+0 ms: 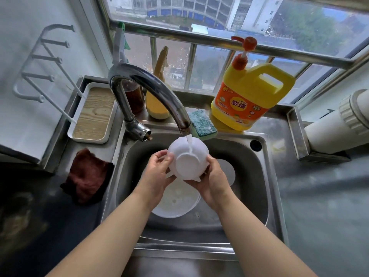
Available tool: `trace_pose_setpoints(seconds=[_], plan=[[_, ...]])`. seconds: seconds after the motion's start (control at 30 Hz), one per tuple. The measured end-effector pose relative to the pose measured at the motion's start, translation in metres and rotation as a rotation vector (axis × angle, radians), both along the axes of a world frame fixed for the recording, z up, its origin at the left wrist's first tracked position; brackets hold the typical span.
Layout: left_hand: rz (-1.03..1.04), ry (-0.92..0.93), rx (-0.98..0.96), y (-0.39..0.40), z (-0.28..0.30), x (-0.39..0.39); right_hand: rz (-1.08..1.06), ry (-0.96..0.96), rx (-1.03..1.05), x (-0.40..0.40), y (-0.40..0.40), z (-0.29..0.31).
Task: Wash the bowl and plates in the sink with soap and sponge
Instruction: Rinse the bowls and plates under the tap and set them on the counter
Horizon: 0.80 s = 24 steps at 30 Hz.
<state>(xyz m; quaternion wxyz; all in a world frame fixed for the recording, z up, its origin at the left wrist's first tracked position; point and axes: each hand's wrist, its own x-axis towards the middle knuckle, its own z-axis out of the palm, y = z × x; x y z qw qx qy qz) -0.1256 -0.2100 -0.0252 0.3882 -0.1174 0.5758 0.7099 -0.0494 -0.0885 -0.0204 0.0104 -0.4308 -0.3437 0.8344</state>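
The white bowl (187, 158) is held over the sink (265, 176), under the running tap (151, 90), turned so its foot faces up toward the person and its mouth faces down and away. The left hand (157, 172) grips its left side and the right hand (211, 178) grips its right side, fingers curled around it. Two plates (179, 200) lie below, and the sponge (201, 123) rests on the back rim beside the soap jug (247, 96).

Single head-worn wide-angle view, looking forward and steeply down, close above the sink (265, 176), taking in both forearms, the surrounding counter (323, 206), and the window (219, 21) straight ahead at top.
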Motion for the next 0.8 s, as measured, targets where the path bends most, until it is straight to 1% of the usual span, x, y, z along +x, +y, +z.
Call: trace_pose_setpoints(seconds=[0.17,0.27,0.33,0.4,0.47,0.53,0.57,0.63,0.67,0.7,0.73,0.8], plan=[[-0.004,0.117,-0.006,-0.004,0.004,0.005,-0.109,0.015,-0.169,-0.015,0.003,-0.011],[-0.002,0.163,0.005,-0.007,0.008,0.009,-0.037,0.052,-0.225,-0.019,0.008,-0.02],[-0.02,0.172,-0.001,-0.009,0.008,0.011,0.029,0.062,-0.195,-0.021,0.009,-0.022],[-0.049,0.161,-0.024,-0.012,0.005,0.011,0.074,0.039,-0.1,-0.022,0.011,-0.02],[-0.096,0.106,-0.068,-0.013,0.0,0.009,0.096,0.017,0.08,-0.019,0.012,-0.013],[-0.131,-0.027,-0.072,-0.011,-0.001,0.007,0.165,0.028,0.33,-0.013,0.01,-0.004],[-0.121,-0.133,-0.048,-0.009,0.0,0.006,0.223,0.017,0.5,-0.009,0.008,0.001],[-0.125,-0.351,0.036,-0.008,0.002,0.002,0.333,-0.016,0.906,0.002,0.005,0.008],[-0.158,-0.42,0.072,-0.008,0.002,0.0,0.379,-0.002,1.074,0.008,0.005,0.008],[-0.202,-0.452,0.097,-0.008,0.003,-0.002,0.42,0.04,1.183,0.015,0.004,0.007],[-0.241,-0.447,0.108,-0.008,0.004,-0.003,0.465,0.08,1.239,0.021,0.003,0.007],[-0.274,-0.354,0.073,-0.005,0.005,-0.005,0.551,0.123,1.319,0.032,0.004,0.006]])
